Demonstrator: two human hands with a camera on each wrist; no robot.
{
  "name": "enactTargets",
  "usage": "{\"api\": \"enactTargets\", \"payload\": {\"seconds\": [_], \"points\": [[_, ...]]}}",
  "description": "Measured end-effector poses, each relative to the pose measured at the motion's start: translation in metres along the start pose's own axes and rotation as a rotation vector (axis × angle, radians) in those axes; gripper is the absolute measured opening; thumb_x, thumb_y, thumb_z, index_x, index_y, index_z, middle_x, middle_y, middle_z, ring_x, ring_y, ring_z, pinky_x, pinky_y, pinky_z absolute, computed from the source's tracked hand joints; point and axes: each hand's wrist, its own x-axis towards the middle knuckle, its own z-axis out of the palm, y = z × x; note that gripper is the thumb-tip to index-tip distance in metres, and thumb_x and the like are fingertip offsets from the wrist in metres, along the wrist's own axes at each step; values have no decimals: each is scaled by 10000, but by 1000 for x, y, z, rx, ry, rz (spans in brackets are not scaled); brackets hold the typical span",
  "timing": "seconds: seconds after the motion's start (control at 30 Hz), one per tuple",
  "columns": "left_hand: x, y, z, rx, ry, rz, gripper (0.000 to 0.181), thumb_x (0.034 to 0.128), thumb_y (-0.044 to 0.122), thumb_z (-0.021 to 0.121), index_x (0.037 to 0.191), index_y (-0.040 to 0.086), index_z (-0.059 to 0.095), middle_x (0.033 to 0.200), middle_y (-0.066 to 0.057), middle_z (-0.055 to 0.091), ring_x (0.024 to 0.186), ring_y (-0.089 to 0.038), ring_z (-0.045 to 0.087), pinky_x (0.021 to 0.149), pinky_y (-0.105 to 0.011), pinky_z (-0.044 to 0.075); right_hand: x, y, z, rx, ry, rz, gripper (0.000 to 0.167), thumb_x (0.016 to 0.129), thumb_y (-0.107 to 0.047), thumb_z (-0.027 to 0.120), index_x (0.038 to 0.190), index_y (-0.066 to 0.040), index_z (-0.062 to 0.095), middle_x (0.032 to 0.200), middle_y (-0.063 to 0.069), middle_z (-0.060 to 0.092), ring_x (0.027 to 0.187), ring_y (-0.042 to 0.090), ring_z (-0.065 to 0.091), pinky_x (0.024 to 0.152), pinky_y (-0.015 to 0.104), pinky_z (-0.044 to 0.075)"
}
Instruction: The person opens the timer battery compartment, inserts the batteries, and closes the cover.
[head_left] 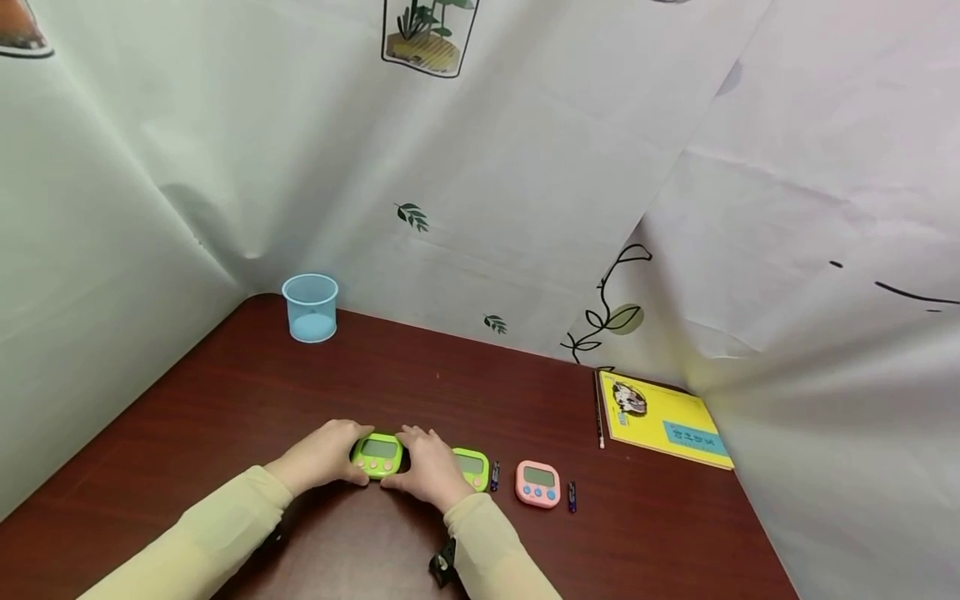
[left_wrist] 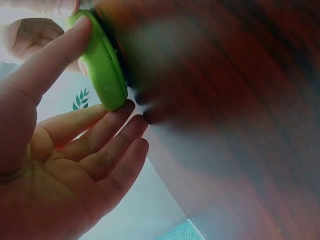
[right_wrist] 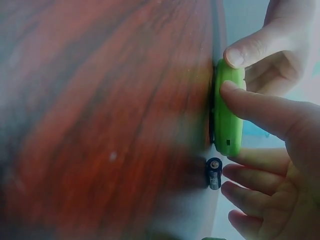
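A: And here we are, both hands on the timer (head_left: 378, 457), low over the table (head_left: 442, 371) in front of the person, screen and buttons facing up! How's the grip?

B: A pinch from either side. The left hand (head_left: 322, 454) has its thumb on the near edge and its forefinger at the far one; the right hand (head_left: 433, 471) mirrors it. The spare fingers fan out past the case.

A: Why hold it by the edges?

B: My reading: it steadies the case evenly and leaves the screen and buttons uncovered.

A: Resting or lifted?

B: Can't tell; the wrist views show only a dark strip along its underside.

A: Look at the row on the right! There's the other green timer (head_left: 472, 470), partly behind the right hand, then a battery (head_left: 495, 476), the pink timer (head_left: 537, 485) and an end battery (head_left: 572, 497).

B: Timer, battery, timer, battery: that looks like deliberate pairing, each within easy reach. And the right wrist view catches a near battery (right_wrist: 214, 173) just beside the right fingertips.

A: Farther off?

B: The cup (head_left: 311, 308) stands upright at the back left; the book (head_left: 663, 419) and pencil (head_left: 599, 410) lie at the right, probably parked there to leave elbow room.
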Motion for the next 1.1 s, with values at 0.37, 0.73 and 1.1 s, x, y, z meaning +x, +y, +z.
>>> {"api": "enactTargets", "payload": {"seconds": [0.37,0.73,1.1], "points": [[0,0,5,14,73,20,616,550,198,883,1079,0,639,943,-42,633,818,-174,564,710,-351,463,-2,-1,-1,47,34,17,631,737,-363,812,1249,-62,599,1350,112,540,1294,249,459,1086,406,308],[0,1,7,56,121,43,609,534,211,885,1044,24,608,895,-28,589,760,-150,526,671,-340,452,-6,3,-1,112,120,-1,581,730,-356,820,1208,-106,605,1281,102,572,1263,309,471,1033,518,338],[3,10,8,296,329,112,661,546,401,872,1081,113,614,880,11,608,776,-171,521,704,-368,415,-7,6,-8,505,357,72,302,874,-266,696,1093,-67,634,833,-4,621,655,34,548,596,171,451]]}}
